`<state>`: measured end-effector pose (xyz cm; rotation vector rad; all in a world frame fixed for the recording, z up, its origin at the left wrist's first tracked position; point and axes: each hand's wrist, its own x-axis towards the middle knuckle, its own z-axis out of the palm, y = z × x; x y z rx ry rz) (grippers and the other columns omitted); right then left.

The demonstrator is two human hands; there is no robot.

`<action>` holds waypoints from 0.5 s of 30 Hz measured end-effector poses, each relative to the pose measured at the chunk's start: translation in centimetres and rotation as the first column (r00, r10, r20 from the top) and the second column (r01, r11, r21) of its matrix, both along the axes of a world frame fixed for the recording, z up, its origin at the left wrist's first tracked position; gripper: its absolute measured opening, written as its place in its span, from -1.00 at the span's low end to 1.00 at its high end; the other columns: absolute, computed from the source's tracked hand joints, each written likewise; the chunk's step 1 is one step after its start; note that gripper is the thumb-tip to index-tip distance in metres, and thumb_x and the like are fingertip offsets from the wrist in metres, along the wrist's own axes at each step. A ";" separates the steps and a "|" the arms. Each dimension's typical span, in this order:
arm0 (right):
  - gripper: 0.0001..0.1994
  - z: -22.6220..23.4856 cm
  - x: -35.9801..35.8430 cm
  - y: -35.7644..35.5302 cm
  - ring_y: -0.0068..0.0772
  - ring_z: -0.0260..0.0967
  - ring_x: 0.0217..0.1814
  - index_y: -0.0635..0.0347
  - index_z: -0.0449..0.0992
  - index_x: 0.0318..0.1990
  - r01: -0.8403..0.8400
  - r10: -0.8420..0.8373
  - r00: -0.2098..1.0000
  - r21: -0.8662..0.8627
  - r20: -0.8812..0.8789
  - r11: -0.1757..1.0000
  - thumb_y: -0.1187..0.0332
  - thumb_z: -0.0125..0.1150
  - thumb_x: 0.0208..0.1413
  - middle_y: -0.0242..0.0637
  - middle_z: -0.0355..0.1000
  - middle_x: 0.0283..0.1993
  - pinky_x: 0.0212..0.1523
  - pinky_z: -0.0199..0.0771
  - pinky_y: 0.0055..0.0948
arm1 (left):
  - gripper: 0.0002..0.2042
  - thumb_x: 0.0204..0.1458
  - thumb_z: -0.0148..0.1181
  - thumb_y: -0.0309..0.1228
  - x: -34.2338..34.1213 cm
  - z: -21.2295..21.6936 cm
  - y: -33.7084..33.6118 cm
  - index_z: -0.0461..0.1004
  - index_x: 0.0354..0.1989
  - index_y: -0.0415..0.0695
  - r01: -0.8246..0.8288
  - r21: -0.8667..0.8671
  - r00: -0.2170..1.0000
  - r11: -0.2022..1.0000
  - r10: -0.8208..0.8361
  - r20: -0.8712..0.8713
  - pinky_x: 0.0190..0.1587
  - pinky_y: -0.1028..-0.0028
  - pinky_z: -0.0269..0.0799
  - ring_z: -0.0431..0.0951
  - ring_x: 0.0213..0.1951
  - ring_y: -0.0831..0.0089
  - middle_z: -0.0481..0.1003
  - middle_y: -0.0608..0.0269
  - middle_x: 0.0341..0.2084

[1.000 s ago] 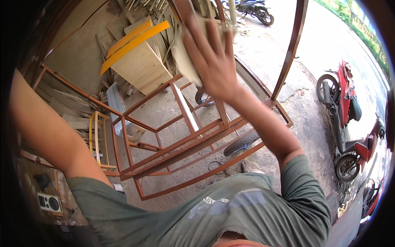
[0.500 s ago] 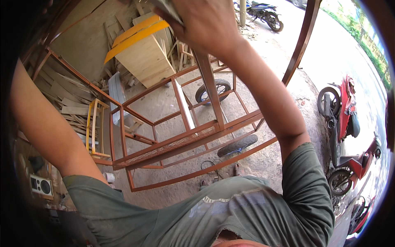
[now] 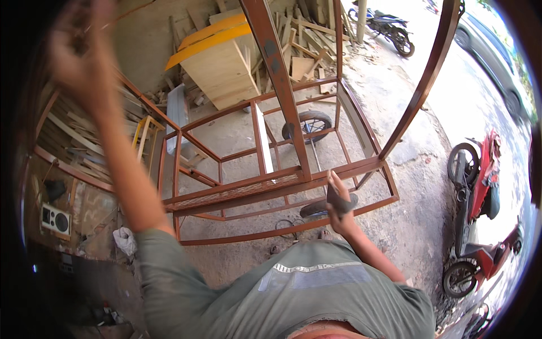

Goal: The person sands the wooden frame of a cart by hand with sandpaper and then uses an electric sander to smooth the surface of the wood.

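Note:
A reddish-brown cart frame (image 3: 291, 113) stands before me, with a tall post rising from its middle beam and a mesh strip (image 3: 243, 188) along that beam. My right hand (image 3: 345, 221) is low, just in front of the beam's right part. Its fingers are closed on a dark grey, flat piece (image 3: 340, 202) that resembles folded sandpaper. High at the upper left, my raised left hand (image 3: 84, 65) is near the frame's upper rail. Motion smears its fingers, and contact with the rail cannot be made out.
Two spoked wheels show at the frame, a far one (image 3: 328, 125) and a near one (image 3: 314, 210). Wood scraps (image 3: 319, 48) and a yellow-edged plywood box (image 3: 220, 73) lie behind. Red motorbikes (image 3: 477, 175) stand at right; a car (image 3: 491, 62) is on the road. A speaker (image 3: 55, 220) sits left.
My right hand has come down from the tall post to low beside the beam, with the grey piece. My left arm now reaches up in view. The view has shifted, and a car appears.

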<state>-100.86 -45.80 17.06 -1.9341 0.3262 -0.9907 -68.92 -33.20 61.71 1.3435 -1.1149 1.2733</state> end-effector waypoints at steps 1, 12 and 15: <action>-0.39 -2.4 -1.9 0.0 0.08 0.16 0.49 0.25 0.19 0.45 0.114 -0.115 0.993 0.235 -0.010 0.965 0.25 0.15 0.30 0.02 0.15 0.48 0.48 0.13 -0.06 | -0.40 0.05 0.49 -0.10 -0.2 -6.3 -4.2 0.49 0.16 -0.22 0.338 0.058 0.941 0.939 -0.339 0.006 0.15 0.33 0.44 0.53 0.13 0.33 0.54 0.13 0.04; -0.44 6.1 -5.9 -5.9 -0.10 0.38 0.29 0.25 0.11 0.40 -0.229 -0.061 0.934 0.723 0.351 0.652 0.18 0.10 0.41 -0.05 0.29 0.30 0.13 0.54 -0.08 | -0.35 -0.08 0.54 0.00 -2.1 -8.7 -11.9 0.57 0.08 -0.24 0.612 0.395 0.758 0.685 -0.367 -0.540 0.26 0.35 0.28 0.56 0.07 0.30 0.61 0.08 -0.04; -0.36 6.1 -3.8 -5.6 -0.20 0.20 0.48 0.35 0.15 0.43 -0.040 -0.205 0.928 0.630 0.312 0.776 0.15 0.18 0.37 -0.07 0.28 0.38 0.45 0.15 -0.26 | -0.47 0.04 0.42 0.01 -2.0 -2.3 -13.2 0.62 -0.01 -0.21 0.727 0.182 0.648 0.662 -0.574 -0.501 0.09 0.50 0.35 0.62 -0.09 0.49 0.68 0.24 -0.18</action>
